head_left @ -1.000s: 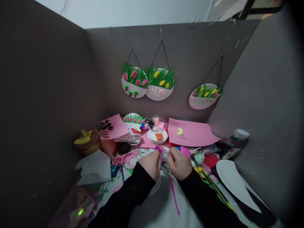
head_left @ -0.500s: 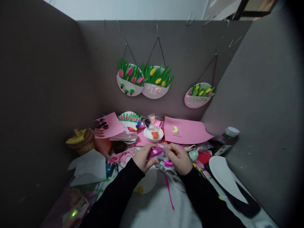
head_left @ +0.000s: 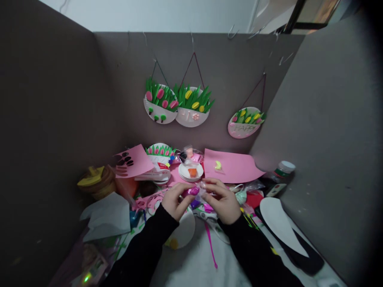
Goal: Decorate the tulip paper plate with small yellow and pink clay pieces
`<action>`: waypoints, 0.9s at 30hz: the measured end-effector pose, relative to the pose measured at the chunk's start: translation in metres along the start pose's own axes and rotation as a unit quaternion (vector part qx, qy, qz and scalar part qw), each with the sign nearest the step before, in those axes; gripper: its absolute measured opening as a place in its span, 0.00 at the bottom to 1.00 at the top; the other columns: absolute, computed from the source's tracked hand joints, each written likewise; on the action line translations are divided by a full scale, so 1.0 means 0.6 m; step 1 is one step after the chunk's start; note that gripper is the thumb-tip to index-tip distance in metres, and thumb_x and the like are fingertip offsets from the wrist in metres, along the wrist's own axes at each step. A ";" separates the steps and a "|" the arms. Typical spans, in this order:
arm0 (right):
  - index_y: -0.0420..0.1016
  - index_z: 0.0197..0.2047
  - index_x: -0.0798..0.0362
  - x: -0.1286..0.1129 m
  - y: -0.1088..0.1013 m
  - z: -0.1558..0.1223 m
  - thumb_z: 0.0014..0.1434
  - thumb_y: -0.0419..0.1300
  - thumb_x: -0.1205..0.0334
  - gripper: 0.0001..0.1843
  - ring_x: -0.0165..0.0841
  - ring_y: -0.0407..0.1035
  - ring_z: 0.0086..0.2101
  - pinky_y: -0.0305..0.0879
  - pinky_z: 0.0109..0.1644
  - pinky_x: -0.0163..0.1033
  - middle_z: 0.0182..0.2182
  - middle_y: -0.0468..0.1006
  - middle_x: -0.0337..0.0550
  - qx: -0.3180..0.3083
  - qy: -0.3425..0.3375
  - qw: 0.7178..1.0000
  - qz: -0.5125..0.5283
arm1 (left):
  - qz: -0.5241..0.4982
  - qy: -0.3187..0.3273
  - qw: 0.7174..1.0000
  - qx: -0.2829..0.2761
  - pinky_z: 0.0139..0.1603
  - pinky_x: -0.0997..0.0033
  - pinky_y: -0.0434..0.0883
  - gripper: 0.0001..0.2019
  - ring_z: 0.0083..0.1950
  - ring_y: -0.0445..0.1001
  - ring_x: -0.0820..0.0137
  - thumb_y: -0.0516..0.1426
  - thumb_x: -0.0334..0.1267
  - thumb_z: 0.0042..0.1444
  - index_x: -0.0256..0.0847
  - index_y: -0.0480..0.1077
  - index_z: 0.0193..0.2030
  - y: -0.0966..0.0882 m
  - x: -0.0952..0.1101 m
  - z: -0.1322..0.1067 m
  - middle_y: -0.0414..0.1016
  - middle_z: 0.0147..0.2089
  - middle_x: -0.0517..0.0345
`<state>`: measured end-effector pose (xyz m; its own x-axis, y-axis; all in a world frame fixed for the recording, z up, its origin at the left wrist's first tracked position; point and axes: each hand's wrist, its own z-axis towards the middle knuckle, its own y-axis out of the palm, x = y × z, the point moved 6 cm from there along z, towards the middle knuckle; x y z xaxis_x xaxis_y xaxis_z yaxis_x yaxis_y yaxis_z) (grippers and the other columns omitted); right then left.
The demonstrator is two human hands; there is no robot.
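the right hand has spread, its hold unclear; the left hand clamps fingers on the packet, seemingly not yet emptied.

We reach forward with both forearms, angled inward. Our left hand curls in a grip; our right hand arches near it, fingers bent inward.

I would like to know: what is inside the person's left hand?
The left hand holds a shiny magenta item; one end shows between thumb and fingers. The rest is covered by the hand and cannot be seen.
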<state>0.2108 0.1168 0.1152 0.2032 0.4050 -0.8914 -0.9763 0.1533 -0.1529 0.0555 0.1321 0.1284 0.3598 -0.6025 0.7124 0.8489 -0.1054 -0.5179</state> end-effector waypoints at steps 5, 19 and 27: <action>0.75 0.40 0.55 0.027 0.015 -0.006 0.48 0.62 0.58 0.16 0.27 0.63 0.19 0.62 0.21 0.33 0.21 0.72 0.39 -0.027 0.096 0.994 0.054 | -0.019 -0.012 1.000 -0.002 0.38 0.70 0.67 0.10 0.39 0.69 0.68 0.54 0.37 0.52 0.37 0.70 0.41 0.005 -0.004 -0.003 0.71 0.38 0.50; 0.77 0.41 0.49 -0.014 0.022 0.001 0.51 0.55 0.68 0.15 0.31 0.67 0.32 0.64 0.35 0.36 0.30 0.74 0.42 -0.089 -0.036 0.993 -0.066 | -0.206 -0.131 0.970 0.010 0.33 0.73 0.66 0.07 0.32 0.67 0.73 0.59 0.36 0.46 0.35 0.68 0.32 0.002 -0.028 -0.003 0.69 0.32 0.55; 0.79 0.32 0.50 -0.016 0.018 -0.001 0.49 0.54 0.72 0.14 0.30 0.66 0.29 0.63 0.33 0.34 0.24 0.70 0.40 -0.063 -0.043 0.996 -0.049 | -0.344 -0.191 0.919 0.031 0.33 0.76 0.65 0.15 0.31 0.66 0.77 0.64 0.38 0.40 0.34 0.65 0.33 0.016 -0.048 -0.001 0.69 0.34 0.58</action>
<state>0.1982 0.1139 0.1220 0.2974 0.4711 -0.8304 -0.9522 0.0833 -0.2938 0.0530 0.1478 0.1027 -0.1714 -0.0862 0.9814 0.9425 -0.3045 0.1379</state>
